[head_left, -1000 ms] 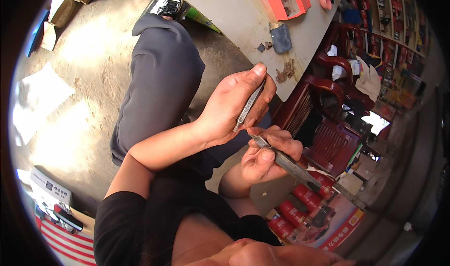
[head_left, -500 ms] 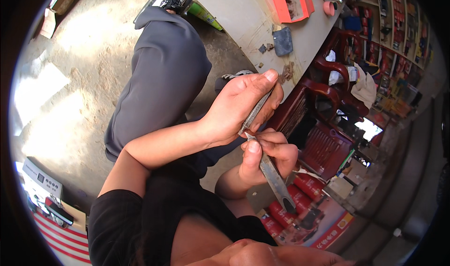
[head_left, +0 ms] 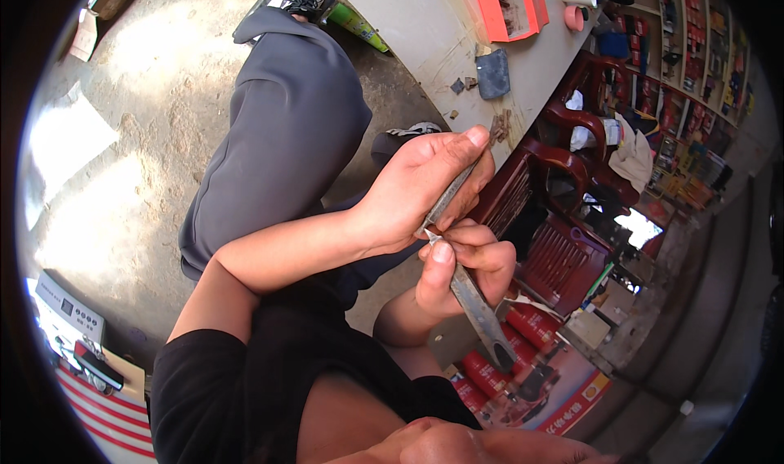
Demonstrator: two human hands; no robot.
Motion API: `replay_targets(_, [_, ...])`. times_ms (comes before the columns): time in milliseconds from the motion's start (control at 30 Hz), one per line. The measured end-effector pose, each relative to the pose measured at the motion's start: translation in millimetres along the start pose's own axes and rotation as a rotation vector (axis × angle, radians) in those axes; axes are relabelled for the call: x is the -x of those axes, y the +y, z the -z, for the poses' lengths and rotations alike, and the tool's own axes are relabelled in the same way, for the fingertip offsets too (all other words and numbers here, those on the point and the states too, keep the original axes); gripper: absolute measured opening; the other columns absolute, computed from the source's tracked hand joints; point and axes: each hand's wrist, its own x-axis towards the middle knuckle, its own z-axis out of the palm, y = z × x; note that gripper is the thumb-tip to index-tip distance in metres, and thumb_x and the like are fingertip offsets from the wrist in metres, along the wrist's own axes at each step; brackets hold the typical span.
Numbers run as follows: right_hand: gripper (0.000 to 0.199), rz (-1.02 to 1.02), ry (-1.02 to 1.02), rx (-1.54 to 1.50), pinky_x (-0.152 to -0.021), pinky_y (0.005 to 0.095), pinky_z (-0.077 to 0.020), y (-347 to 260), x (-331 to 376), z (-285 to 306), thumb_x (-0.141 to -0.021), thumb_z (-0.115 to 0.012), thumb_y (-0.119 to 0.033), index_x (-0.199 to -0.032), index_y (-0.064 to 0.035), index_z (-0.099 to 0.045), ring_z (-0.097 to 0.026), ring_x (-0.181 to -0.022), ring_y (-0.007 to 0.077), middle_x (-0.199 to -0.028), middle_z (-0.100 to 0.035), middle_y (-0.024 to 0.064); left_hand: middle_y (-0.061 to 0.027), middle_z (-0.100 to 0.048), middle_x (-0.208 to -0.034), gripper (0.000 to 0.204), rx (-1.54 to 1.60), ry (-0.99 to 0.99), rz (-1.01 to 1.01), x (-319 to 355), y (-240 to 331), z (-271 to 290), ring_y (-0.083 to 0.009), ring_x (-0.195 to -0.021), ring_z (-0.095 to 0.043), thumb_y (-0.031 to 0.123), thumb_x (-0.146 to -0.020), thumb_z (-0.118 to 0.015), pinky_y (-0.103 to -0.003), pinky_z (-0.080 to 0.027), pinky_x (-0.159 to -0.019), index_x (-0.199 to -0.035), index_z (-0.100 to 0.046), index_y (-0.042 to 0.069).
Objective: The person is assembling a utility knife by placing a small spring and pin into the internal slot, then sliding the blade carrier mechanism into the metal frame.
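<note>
My left hand (head_left: pixel 416 178) is closed round a narrow dark grey bar (head_left: pixel 451 193), with the thumb stretched along its upper end. Just below, my right hand (head_left: pixel 469 269) pinches a flat grey metal blade-like tool (head_left: pixel 483 317) between thumb and fingers. A bright pointed tip on this tool meets the lower end of the bar; whether they touch or sit slightly apart I cannot tell. Toward the lower right, the tool's other end is rounded with a dark oval mark. Fingers hide part of both pieces.
Beyond my hands stands a pale table (head_left: pixel 425 31) holding an orange-red tray (head_left: pixel 510 6), a dark flat block (head_left: pixel 492 73) and small brown scraps. Dark red wooden chairs (head_left: pixel 563 260) stand at the right. Below them is a printed box (head_left: pixel 572 382). My grey-trousered leg (head_left: pixel 286 129) is at the left.
Both hands keep their grips and almost the same places. The right hand and its tool have shifted very slightly; the whole view has moved a little.
</note>
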Motion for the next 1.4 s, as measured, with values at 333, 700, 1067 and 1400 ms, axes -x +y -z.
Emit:
replay_targets(333, [0.029,-0.003,-0.040,0.016,-0.050,0.0255,-0.0436,3.8,3.2,7.0,-0.080,-0.062,-0.008,-0.076,-0.0017,-0.034,-0.048,-0.047,0.0129,-0.059,-0.050,0.0129,0.0031,-0.032,-0.042,0.045,0.048,-0.005,0.026,-0.1,-0.9,-0.8,-0.0045,-0.033,-0.024,0.036,-0.100,-0.031,-0.020,-0.020,-0.034,-0.065,-0.040,0.008])
replay_targets(700, [0.029,-0.007,-0.042,0.006,-0.051,0.0258,-0.0440,4.2,5.0,7.6,-0.081,-0.062,-0.008,-0.077,-0.0019,-0.034,-0.048,-0.047,0.0128,-0.060,-0.051,0.0126,0.0035,-0.031,-0.041,0.045,0.079,0.000,0.048,0.1,-3.4,0.1,-0.0045,-0.032,-0.024,0.036,-0.100,-0.030,-0.020,-0.020,-0.034,-0.065,-0.039,0.009])
replay_targets(1067, [0.024,0.064,-0.049,-0.007,-0.051,0.0323,-0.0523,10.8,7.2,13.5,-0.078,-0.065,-0.004,-0.074,0.0014,-0.042,-0.060,-0.054,0.0222,-0.067,-0.059,0.0165,0.0041,-0.031,-0.041,0.045,0.096,0.016,0.077,-0.3,-6.3,1.7,-0.0046,-0.032,-0.023,0.035,-0.100,-0.030,-0.020,-0.021,-0.035,-0.065,-0.039,0.009])
replay_targets(1400, [0.025,0.060,-0.051,0.009,-0.051,0.0323,-0.0526,12.0,9.5,15.1,-0.078,-0.066,-0.005,-0.074,0.0011,-0.042,-0.061,-0.054,0.0229,-0.067,-0.059,0.0167,0.0041,-0.030,-0.041,0.045,0.098,0.036,0.128,-0.8,-7.7,2.5,-0.0048,-0.032,-0.023,0.036,-0.100,-0.031,-0.020,-0.021,-0.035,-0.065,-0.039,0.009])
